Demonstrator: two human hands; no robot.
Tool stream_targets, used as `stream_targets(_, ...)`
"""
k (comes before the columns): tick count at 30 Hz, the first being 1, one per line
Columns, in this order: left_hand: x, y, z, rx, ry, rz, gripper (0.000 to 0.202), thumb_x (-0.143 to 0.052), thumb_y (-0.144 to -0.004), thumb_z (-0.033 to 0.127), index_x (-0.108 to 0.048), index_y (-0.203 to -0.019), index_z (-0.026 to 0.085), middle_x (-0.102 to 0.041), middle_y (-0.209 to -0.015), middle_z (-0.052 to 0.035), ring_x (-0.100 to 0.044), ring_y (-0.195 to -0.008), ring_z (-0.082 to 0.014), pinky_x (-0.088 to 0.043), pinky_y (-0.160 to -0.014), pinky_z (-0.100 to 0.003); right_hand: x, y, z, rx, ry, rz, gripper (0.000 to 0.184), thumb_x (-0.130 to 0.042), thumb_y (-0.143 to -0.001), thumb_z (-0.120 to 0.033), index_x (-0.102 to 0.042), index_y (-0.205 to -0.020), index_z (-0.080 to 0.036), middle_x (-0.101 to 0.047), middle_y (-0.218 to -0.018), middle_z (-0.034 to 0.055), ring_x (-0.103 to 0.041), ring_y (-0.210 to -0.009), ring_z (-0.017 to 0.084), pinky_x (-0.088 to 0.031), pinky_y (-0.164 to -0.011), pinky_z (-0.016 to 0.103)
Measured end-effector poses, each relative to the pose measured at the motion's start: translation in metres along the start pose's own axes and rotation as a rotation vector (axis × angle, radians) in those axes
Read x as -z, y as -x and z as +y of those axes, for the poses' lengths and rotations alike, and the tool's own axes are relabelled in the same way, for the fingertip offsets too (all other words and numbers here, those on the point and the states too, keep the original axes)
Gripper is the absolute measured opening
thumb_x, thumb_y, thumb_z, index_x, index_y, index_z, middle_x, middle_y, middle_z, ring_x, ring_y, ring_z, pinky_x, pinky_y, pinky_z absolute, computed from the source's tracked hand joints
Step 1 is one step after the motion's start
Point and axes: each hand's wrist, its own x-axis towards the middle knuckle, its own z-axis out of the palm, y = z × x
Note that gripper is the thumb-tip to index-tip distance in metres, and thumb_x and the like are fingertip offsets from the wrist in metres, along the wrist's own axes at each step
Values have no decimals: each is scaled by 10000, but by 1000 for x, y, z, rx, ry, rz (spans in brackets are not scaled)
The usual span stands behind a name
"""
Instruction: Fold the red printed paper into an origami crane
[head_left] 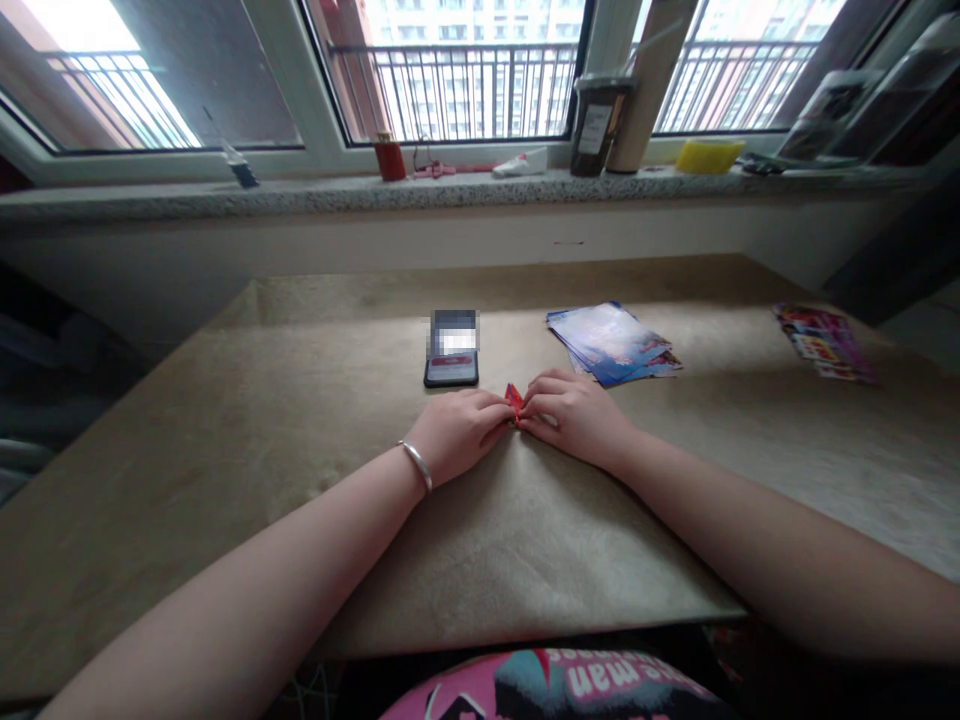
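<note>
A small red folded piece of paper (514, 397) is pinched between my two hands, just above the tan tabletop (480, 540). My left hand (463, 428), with a silver bangle (417, 466) at its wrist, grips the paper from the left with closed fingers. From the other side, the fingertips of my right hand (574, 415) press on it too. Most of the paper is covered by the fingers, so its full shape is hidden. Just beyond my left hand lies a phone (451, 365) with its screen lit and partly blurred.
A stack of blue printed sheets (619, 340) lies beyond my right hand. Farther right is a pile of colourful red and purple papers (823, 343). Along the windowsill (315, 198) stand a red jar (389, 158), a dark lidded container (598, 128) and a yellow object (708, 156).
</note>
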Motion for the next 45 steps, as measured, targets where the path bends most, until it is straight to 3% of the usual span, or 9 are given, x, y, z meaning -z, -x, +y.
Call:
stream_targets(7, 13, 5, -1, -104, -15, -79, 333, -415, -856, 127, -581, -1136, 195, -615, -1184, -53, -571, -1098, -160, -472, -948, -308, 1, 1, -6, 25, 116, -53, 229, -474, -888, -302, -666, -834, -190, -665, -817, 77, -570, -828, 194, -411, -745, 317)
stream_targets(11, 15, 5, -1, -123, -26, -107, 346, -429, -834, 107, -589, -1135, 167, -598, -1211, -75, -551, -1132, -179, -452, -982, -326, 3, 3, -8, 73, 176, -76, 262, -429, -908, -278, -670, -847, -195, -673, -804, 63, -577, -775, 180, -395, -790, 326)
stream_targets(23, 14, 4, 5, -49, -123, -167, 341, -468, -819, 91, -600, -1104, 223, -604, -1139, -66, -596, -987, -194, -509, -833, -345, 3, 3, -4, 55, 48, -83, 159, -518, -818, -192, -677, -816, -202, -662, -812, 51, -584, -761, 170, -413, -711, 288)
stream_targets(29, 15, 3, 13, -58, -205, -173, 320, -443, -849, 113, -598, -1113, 209, -573, -1161, -86, -548, -1061, -213, -479, -878, -364, 4, 3, -7, 14, 48, -91, 146, -537, -808, -207, -683, -813, -206, -658, -832, 42, -586, -748, 164, -423, -692, 271)
stream_targets(37, 17, 6, 6, -13, -64, -157, 397, -475, -788, 64, -631, -1091, 269, -569, -1168, -35, -560, -1010, -191, -487, -864, -350, 7, 3, -6, -34, -48, -71, 136, -567, -811, -234, -694, -768, -211, -672, -825, 35, -603, -770, 157, -437, -703, 265)
stream_targets(45, 17, 6, -2, -69, 6, -158, 463, -472, -751, 31, -611, -1126, 264, -607, -1100, -32, -553, -1010, -174, -473, -893, -344, 6, 3, 2, -8, -83, -72, 121, -563, -817, -239, -653, -754, -189, -673, -826, 34, -594, -781, 152, -436, -706, 257)
